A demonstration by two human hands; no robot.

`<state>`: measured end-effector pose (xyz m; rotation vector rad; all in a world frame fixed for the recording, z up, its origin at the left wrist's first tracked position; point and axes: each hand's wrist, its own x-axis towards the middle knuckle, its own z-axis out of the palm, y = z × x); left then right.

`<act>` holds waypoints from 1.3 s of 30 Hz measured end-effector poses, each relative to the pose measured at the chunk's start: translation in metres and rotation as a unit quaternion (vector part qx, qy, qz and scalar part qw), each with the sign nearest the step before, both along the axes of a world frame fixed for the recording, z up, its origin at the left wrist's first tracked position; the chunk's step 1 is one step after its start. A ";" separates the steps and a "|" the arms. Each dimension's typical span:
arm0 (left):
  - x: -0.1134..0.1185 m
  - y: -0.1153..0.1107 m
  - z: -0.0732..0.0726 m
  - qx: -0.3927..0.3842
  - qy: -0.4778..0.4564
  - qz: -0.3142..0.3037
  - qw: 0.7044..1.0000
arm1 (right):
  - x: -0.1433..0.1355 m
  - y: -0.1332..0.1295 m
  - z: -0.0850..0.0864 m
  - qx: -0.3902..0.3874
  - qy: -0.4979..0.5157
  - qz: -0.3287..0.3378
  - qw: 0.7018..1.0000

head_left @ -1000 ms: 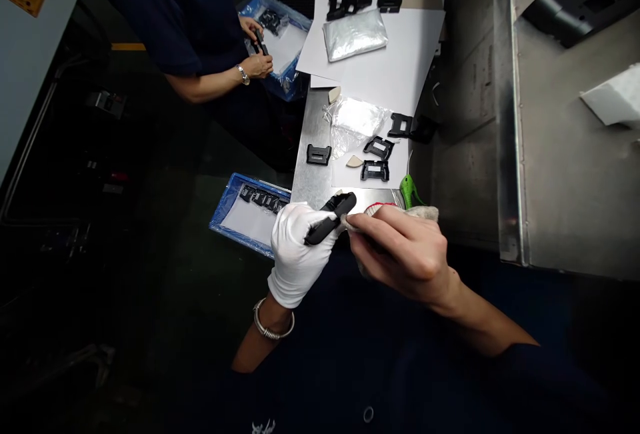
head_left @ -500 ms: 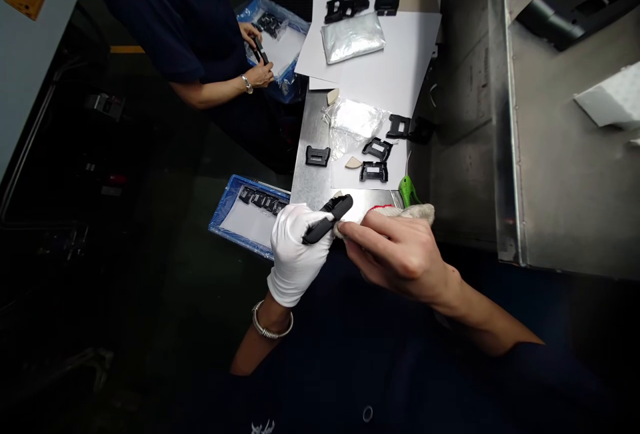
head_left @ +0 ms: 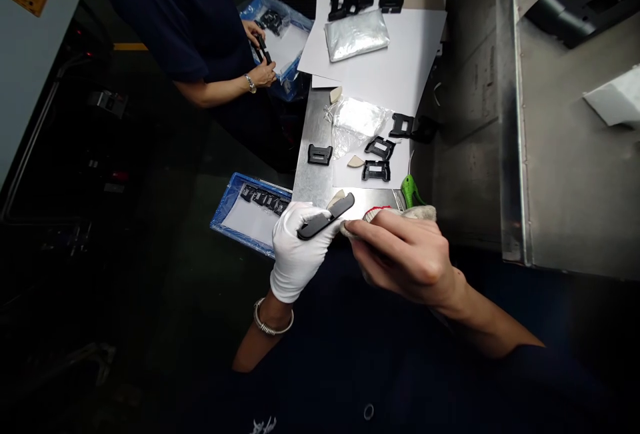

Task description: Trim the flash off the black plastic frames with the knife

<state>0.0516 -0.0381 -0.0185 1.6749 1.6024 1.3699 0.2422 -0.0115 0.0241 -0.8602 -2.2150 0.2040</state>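
Note:
My left hand (head_left: 300, 247), in a white glove, is closed around a black plastic part (head_left: 327, 216) that is held edge-on and tilted up to the right. Just right of it my bare right hand (head_left: 407, 254) pinches something of which only a small beige tip (head_left: 344, 228) shows, close to the part's lower edge; whether they touch I cannot tell. A beige wedge-shaped piece (head_left: 337, 199) lies behind the part. Beyond my right hand is a knit cloth or glove with a red edge (head_left: 425, 213), partly hidden.
Several black plastic frames (head_left: 376, 170) lie on white sheets and the metal table (head_left: 307, 184), near clear plastic film (head_left: 360, 117) and a green-handled tool (head_left: 410, 191). A blue lined tray (head_left: 225, 211) stands left. A co-worker's hands (head_left: 263, 74) hold a black part over another tray.
The black part has turned slightly in my left hand, showing a smoother long edge. My right hand has shifted a little to the right. The whole view has moved slightly.

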 end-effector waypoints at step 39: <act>0.003 0.006 0.002 0.012 0.073 -0.034 0.997 | -0.012 0.002 -0.006 0.058 -0.060 -0.039 0.996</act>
